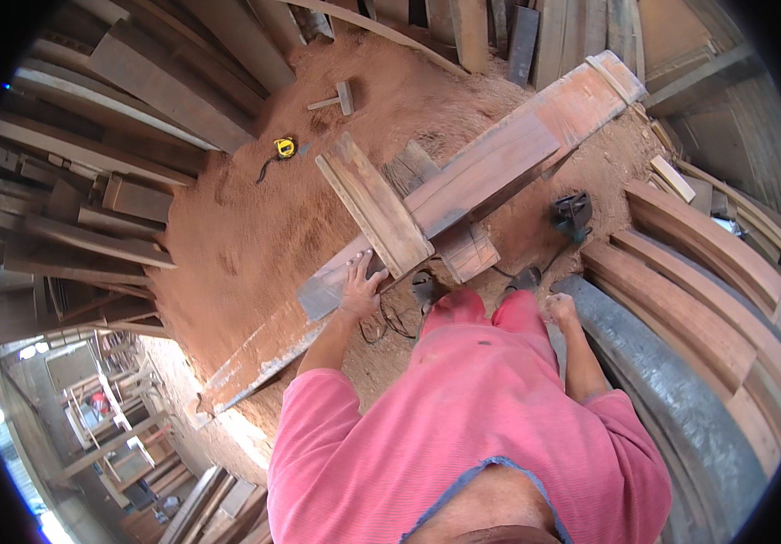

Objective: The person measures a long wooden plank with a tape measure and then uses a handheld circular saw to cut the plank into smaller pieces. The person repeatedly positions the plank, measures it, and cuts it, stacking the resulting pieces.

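Note:
My left hand lies with fingers spread on a long reddish-brown plank, which rests along a pale-stained beam running diagonally. A shorter grooved board lies crosswise on the plank, just beside my fingertips. Wooden blocks stick out from under the plank. My right hand is low at my right side with curled fingers, near a long grey curved board; whatever it holds, if anything, is too small to make out. A dark corded power tool sits on the sawdust to the right of the plank.
Sawdust covers the ground, with a yellow tape measure and a small T-shaped wooden piece on it. Boards lean in stacks at left and top. Curved timbers line the right. My sandalled feet stand below the plank.

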Demonstrator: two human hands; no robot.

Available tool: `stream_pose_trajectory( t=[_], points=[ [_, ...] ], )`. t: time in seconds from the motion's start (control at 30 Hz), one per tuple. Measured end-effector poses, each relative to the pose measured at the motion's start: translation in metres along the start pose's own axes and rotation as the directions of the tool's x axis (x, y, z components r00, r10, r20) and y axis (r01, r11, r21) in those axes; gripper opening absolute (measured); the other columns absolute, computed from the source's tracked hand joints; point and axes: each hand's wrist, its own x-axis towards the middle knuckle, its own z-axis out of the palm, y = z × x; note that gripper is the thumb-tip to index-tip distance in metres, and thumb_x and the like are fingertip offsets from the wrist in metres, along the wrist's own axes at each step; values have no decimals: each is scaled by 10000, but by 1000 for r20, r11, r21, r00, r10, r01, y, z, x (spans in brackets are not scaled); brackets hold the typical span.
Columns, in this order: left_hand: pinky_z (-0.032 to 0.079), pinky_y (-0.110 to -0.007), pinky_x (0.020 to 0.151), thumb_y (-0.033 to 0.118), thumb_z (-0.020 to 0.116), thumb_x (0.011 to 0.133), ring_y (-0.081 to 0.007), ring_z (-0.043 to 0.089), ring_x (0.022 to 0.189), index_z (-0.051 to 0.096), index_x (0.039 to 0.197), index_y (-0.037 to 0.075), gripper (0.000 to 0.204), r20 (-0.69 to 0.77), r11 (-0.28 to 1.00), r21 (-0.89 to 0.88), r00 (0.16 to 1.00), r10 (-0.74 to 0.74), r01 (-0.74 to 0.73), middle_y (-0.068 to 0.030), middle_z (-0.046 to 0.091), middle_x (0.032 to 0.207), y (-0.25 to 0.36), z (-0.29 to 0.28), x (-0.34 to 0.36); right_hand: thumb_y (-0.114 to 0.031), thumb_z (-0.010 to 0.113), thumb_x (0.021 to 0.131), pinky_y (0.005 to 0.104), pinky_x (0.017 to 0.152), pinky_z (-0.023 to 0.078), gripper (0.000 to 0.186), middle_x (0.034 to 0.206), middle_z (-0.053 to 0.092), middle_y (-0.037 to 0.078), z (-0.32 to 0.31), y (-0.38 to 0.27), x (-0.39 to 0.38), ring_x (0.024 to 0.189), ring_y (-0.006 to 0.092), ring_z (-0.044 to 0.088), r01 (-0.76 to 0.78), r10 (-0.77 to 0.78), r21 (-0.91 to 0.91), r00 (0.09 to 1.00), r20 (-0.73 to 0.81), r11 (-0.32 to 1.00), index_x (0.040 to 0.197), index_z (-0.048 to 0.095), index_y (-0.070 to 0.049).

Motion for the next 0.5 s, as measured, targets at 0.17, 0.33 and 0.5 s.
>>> stream_pose_trajectory(
  t=[0.17,0.33,0.5],
  points=[
    [226,-643,1239,103,758,727,-493,269,1506,627,1298,227,599,65,997,67,997,-43,39,-219,273,1646,9,-6,1,-206,657,960,310,518,448,213,703,660,78,-52,-42,36,572,154,600,-19,19,-21,1000,20,1000,866,681,-17],
    [213,-645,1244,124,771,761,-480,233,1529,615,1326,238,598,150,993,100,986,-77,63,-228,231,1662,13,-11,1,-223,656,943,373,616,503,297,705,689,97,-67,-60,51,642,206,661,30,-30,-14,999,-15,999,768,688,14],
    [201,-637,1250,123,765,767,-477,225,1535,606,1362,248,628,211,989,110,970,-119,97,-233,207,1678,14,-18,1,-161,621,981,307,515,433,170,735,636,46,-17,-48,63,591,128,569,153,-153,-46,988,9,987,966,675,0]
  ],
)
